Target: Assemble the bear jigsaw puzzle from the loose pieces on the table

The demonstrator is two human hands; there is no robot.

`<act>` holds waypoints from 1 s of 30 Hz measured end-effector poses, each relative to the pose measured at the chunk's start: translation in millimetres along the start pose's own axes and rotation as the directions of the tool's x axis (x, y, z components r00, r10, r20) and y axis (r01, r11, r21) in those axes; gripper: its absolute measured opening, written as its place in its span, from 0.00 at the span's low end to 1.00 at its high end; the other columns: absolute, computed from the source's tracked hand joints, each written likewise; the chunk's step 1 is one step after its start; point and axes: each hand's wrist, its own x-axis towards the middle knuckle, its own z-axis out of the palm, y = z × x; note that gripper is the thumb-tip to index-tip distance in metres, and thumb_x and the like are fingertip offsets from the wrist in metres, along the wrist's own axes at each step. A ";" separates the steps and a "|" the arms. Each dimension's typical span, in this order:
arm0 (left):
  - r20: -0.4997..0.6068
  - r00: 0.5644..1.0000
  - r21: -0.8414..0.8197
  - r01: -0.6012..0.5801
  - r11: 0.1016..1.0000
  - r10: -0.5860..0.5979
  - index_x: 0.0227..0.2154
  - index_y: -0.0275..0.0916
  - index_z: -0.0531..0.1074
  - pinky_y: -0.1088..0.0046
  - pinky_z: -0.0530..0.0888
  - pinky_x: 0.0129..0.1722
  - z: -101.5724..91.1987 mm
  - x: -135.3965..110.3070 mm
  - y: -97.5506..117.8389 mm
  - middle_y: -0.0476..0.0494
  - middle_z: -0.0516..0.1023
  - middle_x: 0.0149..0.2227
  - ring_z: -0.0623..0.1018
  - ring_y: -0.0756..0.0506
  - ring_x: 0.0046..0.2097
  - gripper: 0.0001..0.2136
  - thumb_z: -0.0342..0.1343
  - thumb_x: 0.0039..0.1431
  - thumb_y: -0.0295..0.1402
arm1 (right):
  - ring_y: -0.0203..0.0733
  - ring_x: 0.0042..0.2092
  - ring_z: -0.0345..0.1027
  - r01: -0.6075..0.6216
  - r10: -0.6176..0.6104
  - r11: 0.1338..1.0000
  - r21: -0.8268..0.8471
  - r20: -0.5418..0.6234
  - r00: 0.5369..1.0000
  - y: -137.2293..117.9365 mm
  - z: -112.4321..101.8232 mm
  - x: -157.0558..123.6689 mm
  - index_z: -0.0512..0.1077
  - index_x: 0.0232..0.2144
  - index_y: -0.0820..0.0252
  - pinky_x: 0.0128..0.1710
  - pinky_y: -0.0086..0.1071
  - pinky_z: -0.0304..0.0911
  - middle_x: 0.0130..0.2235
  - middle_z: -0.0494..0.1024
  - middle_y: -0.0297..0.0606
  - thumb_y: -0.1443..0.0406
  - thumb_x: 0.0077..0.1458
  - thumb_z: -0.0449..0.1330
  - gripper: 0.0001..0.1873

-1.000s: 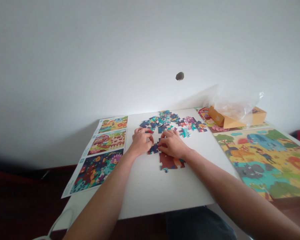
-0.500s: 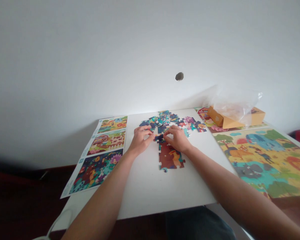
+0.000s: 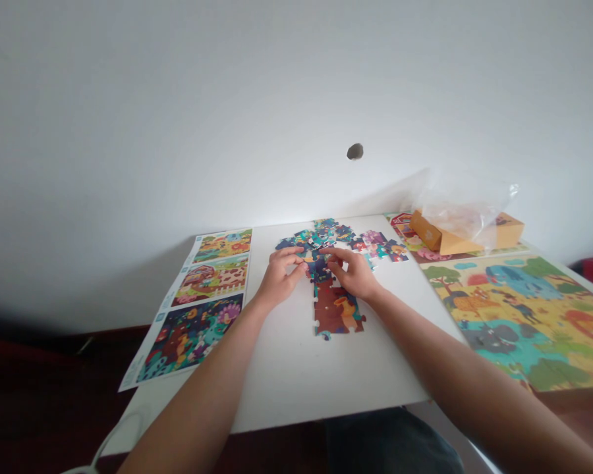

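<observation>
Hands (image 3: 281, 276) curled inward, puzzle piece (image 3: 319, 268) between

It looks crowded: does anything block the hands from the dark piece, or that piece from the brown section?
Nothing visible: the left hand and right hand flank the dark piece, just beyond the brown section.

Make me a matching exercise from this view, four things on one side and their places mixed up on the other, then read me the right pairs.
Things:
1. Sheet with three printed pictures
2. Clear plastic bag
3. Safari animal picture
4. Joined brown puzzle section

Places:
A. Near the middle of the white tabletop
B. Over the orange box
C. Along the tabletop's left side
D. On the right, nearer the viewer than the box

Right pairs: 1-C, 2-B, 3-D, 4-A.
</observation>
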 end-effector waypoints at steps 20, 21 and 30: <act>0.251 0.968 0.263 -0.047 0.964 -0.021 0.48 0.52 0.78 0.43 0.56 0.64 8.0 -9.6 3.0 0.45 0.63 0.64 0.54 0.28 0.67 0.24 0.68 0.46 0.49 | 0.38 0.30 0.66 -0.057 0.057 0.998 0.006 -0.266 0.962 1.3 -4.2 0.9 0.79 0.43 0.57 0.37 0.31 0.63 0.28 0.76 0.33 0.68 0.53 0.53 0.18; 0.292 0.955 0.289 -0.047 0.956 -0.042 0.50 0.55 0.77 0.41 0.54 0.64 8.4 -10.8 3.2 0.46 0.60 0.66 0.51 0.26 0.68 0.26 0.68 0.45 0.51 | 0.38 0.30 0.65 -0.075 0.074 0.997 0.010 -0.289 0.954 1.9 -5.0 1.0 0.79 0.42 0.58 0.36 0.31 0.62 0.27 0.75 0.33 0.68 0.53 0.53 0.19; 0.375 0.922 0.375 -0.060 0.925 -0.093 0.51 0.57 0.75 0.38 0.51 0.63 -1.9 -10.2 3.3 0.43 0.57 0.66 0.46 0.23 0.69 0.29 0.67 0.44 0.54 | 0.37 0.28 0.63 -0.171 0.165 0.985 0.009 -0.310 0.936 3.8 -7.8 1.2 0.80 0.41 0.58 0.36 0.30 0.61 0.24 0.72 0.31 0.66 0.51 0.52 0.20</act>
